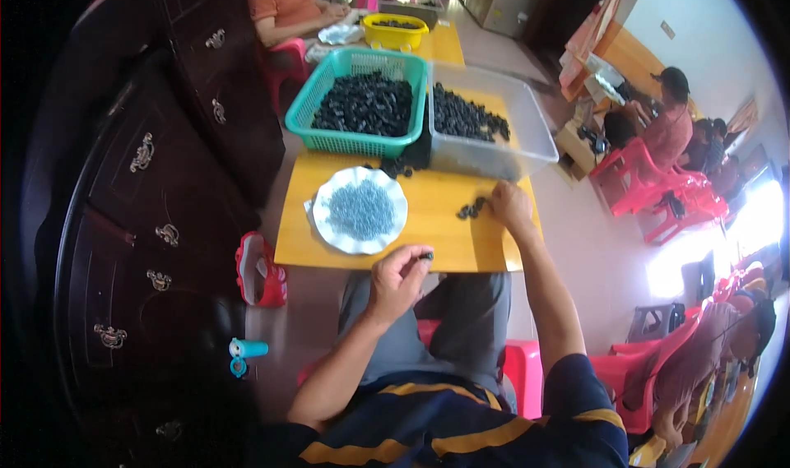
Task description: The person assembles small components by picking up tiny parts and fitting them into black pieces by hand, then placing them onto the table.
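A small black part (427,256) is pinched in the left hand (398,277)'s grip; black parts (472,208) on the desk (444,238) are touched by the right hand (510,205), its grip loosely open.

Plate (329,229) before basket (306,122); tub (527,135) to its right.

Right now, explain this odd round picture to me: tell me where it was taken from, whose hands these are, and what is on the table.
There is no machine here. The picture comes from a wide fisheye camera worn on a person's head, looking down, which is why straight edges bend. The two bare arms entering from below are that person's own. The left hand pinches a small black part at the near edge of the yellow table. The right hand rests on the table, touching a little cluster of black parts. On the table are also a white plate of small silvery pieces, a teal basket and a clear bin, both holding black parts. Other people sit farther off.
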{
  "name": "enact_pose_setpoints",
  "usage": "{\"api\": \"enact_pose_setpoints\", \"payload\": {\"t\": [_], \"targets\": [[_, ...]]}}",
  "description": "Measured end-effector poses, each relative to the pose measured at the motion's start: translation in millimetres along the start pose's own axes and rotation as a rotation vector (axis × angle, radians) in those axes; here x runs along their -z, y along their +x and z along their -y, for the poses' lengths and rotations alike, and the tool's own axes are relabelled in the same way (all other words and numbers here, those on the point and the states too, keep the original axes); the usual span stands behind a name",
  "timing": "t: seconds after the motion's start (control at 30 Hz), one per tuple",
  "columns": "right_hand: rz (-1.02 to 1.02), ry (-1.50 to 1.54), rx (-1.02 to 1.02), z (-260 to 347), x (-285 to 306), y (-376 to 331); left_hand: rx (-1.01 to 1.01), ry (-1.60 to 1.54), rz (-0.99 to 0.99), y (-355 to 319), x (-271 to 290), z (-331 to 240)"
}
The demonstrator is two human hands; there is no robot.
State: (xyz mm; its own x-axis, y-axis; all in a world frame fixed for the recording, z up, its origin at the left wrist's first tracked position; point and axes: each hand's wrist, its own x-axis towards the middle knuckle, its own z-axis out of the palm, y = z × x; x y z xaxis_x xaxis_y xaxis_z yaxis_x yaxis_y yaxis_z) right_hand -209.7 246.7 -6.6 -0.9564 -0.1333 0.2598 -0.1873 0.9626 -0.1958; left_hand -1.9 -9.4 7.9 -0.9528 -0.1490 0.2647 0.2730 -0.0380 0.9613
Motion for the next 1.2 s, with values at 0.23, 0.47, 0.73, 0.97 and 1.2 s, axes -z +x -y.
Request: {"api": "enact_pose_setpoints", "payload": {"t": [0.23,0.47,0.73,0.97,1.2], "targets": [[-0.223,0.416,0.066,30.6,48.2,-24.3,0.110,-0.178,0.042,0.0,5.2,2.0],[0.119,1.129,0.074,87.4,63.8,-95.3,0.098,-0.244,0.042,3.9,0.2,7.5],[0.317,1.272,0.048,125.1,65.4,-134.8,0.128,-0.278,0.084,3.1,4.8,1.7],[0.327,1.324,0.012,129.4,65.3,-137.0,0.142,-0.280,0.104,2.2,7.2,2.8],[0.351,1.284,0.060,130.8,68.9,-137.4,0.147,-0.297,0.102,4.2,6.8,9.8]]}}
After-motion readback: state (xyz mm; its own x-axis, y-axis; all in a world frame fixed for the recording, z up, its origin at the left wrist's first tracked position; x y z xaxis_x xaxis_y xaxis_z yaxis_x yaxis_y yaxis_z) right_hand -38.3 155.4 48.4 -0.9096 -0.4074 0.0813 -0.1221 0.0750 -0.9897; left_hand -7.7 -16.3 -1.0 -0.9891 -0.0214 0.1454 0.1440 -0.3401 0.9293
